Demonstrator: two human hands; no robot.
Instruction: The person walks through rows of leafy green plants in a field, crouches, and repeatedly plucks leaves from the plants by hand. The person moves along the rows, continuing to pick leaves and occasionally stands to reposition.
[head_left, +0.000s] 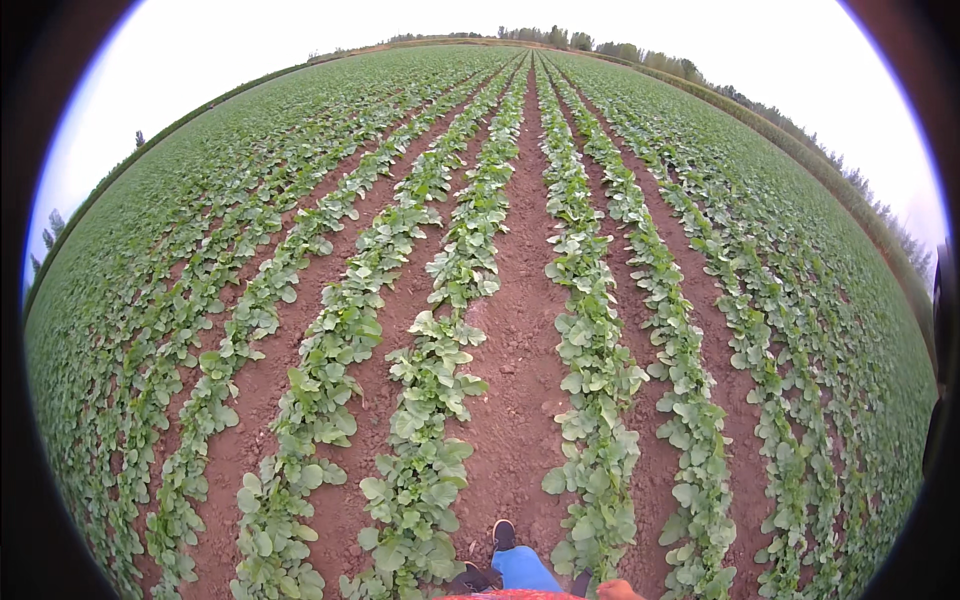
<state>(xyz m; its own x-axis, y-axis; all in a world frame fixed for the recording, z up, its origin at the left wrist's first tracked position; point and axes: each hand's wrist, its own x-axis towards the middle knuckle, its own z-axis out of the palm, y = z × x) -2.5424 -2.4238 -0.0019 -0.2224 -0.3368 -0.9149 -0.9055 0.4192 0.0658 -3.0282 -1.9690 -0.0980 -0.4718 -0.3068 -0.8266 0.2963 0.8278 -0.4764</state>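
Note:
At the bottom edge, part of my right hand (618, 589) shows, cut off by the frame. Its fingers are hidden, so what it holds cannot be made out. Just left of it is a small dark object (581, 583), too cropped to name. My left hand is out of view. Before me a strip of bare brown soil (517, 390) runs straight ahead between a left row of leafy green crop plants (431, 420) and a right row of the same plants (596, 405). A dark shoe (504, 532) and a blue trouser leg (525, 570) stand on this strip.
More parallel crop rows (322, 375) spread to both sides, with narrow soil furrows (225, 450) between them. Clods lie on the soil. Far off, trees (555, 37) line the field's edge. A red garment (510, 595) shows at the bottom.

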